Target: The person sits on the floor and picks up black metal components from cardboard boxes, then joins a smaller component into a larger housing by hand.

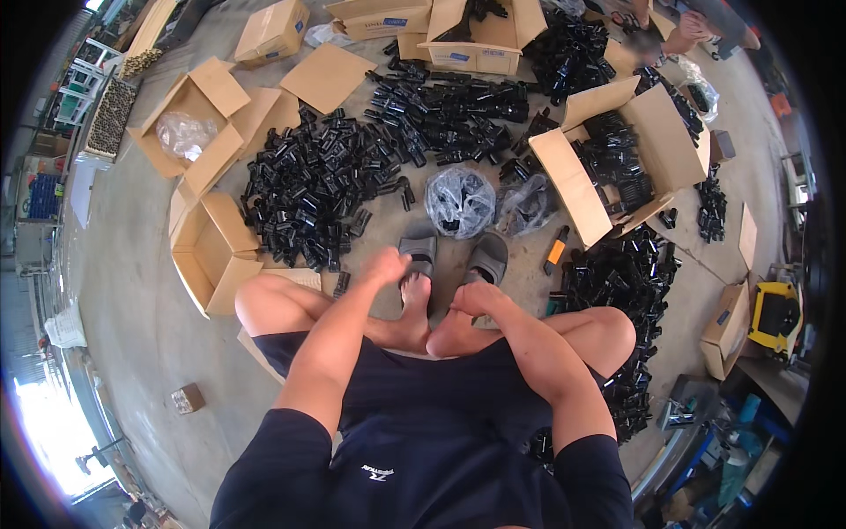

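Note:
My left hand (386,264) is closed, its fingertips near the grey slide sandal (419,249) on my left foot. Whether anything is in its fingers is hidden. Also with bent fingers, my right hand (476,299) is beside the other grey sandal (489,256), over my right ankle. What it may hold does not show. Beyond the feet lie a clear plastic bag (459,203) with black pieces in it and a second such bag (526,207). A large heap of short black tube-like parts (308,181) covers the floor at the left.
An orange-and-black tool (556,250) lies right of the sandals. An open carton (648,154) full of black parts stands at right, with another black heap (621,282) below it. At left are open cartons (211,247). Another person's hands (692,31) show at the upper right.

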Demonstrator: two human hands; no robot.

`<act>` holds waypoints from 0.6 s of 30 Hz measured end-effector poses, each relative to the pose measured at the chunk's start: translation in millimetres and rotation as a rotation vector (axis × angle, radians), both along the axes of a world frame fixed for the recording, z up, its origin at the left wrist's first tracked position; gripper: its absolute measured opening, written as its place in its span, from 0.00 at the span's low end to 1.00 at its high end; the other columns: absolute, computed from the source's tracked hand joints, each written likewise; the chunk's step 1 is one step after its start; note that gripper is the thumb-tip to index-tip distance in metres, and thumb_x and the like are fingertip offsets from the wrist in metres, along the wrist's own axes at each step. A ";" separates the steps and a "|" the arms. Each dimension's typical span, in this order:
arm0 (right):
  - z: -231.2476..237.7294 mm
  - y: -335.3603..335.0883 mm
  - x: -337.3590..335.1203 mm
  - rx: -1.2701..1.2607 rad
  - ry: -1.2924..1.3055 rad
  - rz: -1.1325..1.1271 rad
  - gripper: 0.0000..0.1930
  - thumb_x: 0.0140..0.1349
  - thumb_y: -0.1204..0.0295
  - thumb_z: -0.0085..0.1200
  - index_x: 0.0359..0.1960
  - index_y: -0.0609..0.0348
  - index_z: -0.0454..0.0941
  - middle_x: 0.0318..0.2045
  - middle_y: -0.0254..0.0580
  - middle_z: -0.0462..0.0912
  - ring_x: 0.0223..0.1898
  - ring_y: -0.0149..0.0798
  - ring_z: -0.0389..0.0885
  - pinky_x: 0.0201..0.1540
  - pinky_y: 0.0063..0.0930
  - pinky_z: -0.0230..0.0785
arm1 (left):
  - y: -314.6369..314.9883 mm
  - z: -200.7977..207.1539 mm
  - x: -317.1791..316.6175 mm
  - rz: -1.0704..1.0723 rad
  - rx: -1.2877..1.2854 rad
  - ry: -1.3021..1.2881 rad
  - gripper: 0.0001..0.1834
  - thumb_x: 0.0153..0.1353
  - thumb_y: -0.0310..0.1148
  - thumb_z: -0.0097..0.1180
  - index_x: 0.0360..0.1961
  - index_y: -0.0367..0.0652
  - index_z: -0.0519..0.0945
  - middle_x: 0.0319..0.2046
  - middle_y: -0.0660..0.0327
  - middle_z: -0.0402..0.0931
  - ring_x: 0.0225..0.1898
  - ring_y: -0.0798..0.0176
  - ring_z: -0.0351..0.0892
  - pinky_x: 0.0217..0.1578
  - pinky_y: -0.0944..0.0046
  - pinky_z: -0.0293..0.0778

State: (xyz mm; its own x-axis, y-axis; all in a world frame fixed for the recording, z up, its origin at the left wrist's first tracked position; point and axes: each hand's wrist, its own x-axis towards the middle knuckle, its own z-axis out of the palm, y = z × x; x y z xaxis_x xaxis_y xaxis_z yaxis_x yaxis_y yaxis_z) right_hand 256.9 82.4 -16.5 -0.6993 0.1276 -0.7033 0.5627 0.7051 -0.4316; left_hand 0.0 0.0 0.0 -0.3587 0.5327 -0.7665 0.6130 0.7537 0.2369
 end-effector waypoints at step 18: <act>24.3 99.8 -2.7 0.252 0.242 -0.949 0.18 0.62 0.53 0.60 0.36 0.57 0.85 0.39 0.59 0.85 0.43 0.59 0.85 0.47 0.50 0.76 | 110.5 -49.8 -70.6 -0.406 0.464 0.575 0.21 0.58 0.31 0.60 0.54 0.49 0.77 0.51 0.58 0.72 0.56 0.51 0.73 0.49 0.51 0.75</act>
State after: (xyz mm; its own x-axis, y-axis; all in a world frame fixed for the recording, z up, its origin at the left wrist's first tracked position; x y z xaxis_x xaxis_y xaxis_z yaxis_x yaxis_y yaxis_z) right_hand 254.2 182.2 7.7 -0.3518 0.8305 -0.4318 0.8552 0.0977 -0.5090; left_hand -70.6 110.5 -49.8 -0.3383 0.9207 -0.1944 0.9355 0.3514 0.0364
